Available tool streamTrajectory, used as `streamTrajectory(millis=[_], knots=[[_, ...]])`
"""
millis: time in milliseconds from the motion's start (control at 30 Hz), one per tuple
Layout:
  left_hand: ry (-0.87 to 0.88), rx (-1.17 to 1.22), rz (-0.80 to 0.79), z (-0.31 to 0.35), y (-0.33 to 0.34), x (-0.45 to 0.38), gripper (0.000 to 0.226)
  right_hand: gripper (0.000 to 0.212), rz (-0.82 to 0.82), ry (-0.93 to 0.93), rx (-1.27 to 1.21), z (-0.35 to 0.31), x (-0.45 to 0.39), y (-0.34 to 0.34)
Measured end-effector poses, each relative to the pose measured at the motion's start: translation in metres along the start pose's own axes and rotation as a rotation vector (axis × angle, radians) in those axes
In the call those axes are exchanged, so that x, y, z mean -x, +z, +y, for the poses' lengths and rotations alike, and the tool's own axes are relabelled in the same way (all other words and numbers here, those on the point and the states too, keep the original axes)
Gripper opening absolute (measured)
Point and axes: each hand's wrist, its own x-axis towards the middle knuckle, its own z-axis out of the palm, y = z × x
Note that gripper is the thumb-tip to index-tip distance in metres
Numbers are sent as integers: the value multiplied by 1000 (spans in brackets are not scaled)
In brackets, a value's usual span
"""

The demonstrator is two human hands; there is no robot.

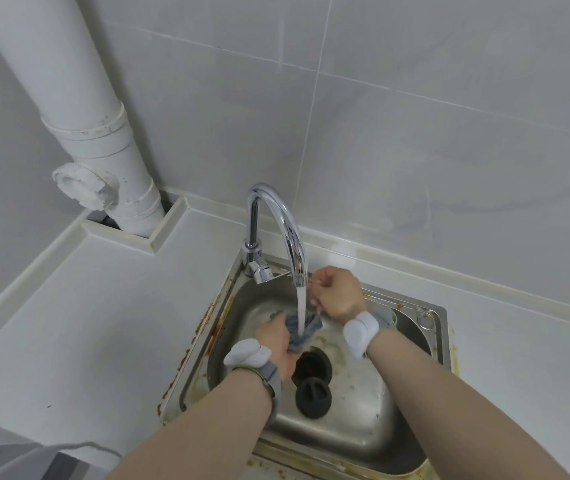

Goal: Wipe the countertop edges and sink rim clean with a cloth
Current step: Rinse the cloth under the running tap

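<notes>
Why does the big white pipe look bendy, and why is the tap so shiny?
Head view: the wide-angle lens bows the pipe near the edge; the chrome tap mirrors the light as bright streaks; the lighting is soft, with faint shadows; the cloth under the water looks slightly blurred.

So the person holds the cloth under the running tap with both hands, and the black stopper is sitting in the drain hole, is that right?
Not quite. In the head view the black stopper lies on the sink floor beside the drain hole, which is open. The rest holds: the left hand and right hand hold the cloth under the running tap.
</notes>
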Motion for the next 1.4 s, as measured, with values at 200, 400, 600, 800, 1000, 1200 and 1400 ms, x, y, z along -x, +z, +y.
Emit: streamTrajectory(millis=[200,400,600,800,1000,1200,1400], knots=[[-146,-10,-110,12,-12,-2,57,20,-158,-226,477,-30,-38,20],[-106,177,-123,14,-23,4,30,12,-65,-223,487,-36,-72,21],[-58,72,-107,9,-17,8,27,24,-139,101,-311,9,-22,30],[30,-99,-114,3,0,10,28,15,-237,344,-394,44,55,35],[-72,19,-132,-18,13,10,26,8,-56,180,-420,52,78,35],[-123,-37,-226,-28,16,11,7,17,-129,-134,73,55,85,10],[-89,99,-21,-13,11,-14,19,29,-9,270,-552,82,87,-7]])
